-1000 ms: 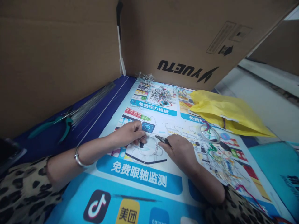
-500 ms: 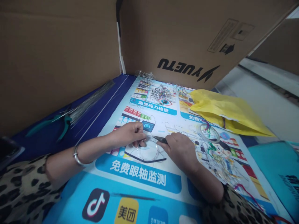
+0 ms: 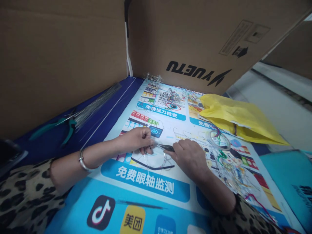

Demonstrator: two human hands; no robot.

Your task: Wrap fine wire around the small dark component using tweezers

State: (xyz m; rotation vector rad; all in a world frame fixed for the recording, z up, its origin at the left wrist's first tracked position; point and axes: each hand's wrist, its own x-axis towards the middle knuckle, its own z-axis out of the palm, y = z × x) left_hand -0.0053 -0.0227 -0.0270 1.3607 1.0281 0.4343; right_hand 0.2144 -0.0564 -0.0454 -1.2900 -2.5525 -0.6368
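My left hand (image 3: 140,139) is closed in a pinch around a thin clear or silvery wire, which is hard to make out. Loops of fine wire (image 3: 158,161) hang below the fingers over the printed sheet. My right hand (image 3: 190,156) is wrapped around a dark pointed tool (image 3: 168,148), tweezers or fine-nosed pliers; its handle is hidden in the palm. The tool's tip points left and lies close to the left fingertips, at the wire. Whether the tip touches the wire I cannot tell.
Teal-handled pliers (image 3: 70,130) and a bundle of straight wires (image 3: 97,104) lie left. Tangled wire pieces (image 3: 172,96) sit at the back. Right are a tape-like ring (image 3: 227,144), coloured threads (image 3: 221,157), a yellow bag (image 3: 239,113) and a teal bag (image 3: 287,182). Cardboard walls (image 3: 73,48) stand behind.
The whole view has shifted slightly. Both hands keep nearly the same pose, with the tool tip still close to the left fingertips.
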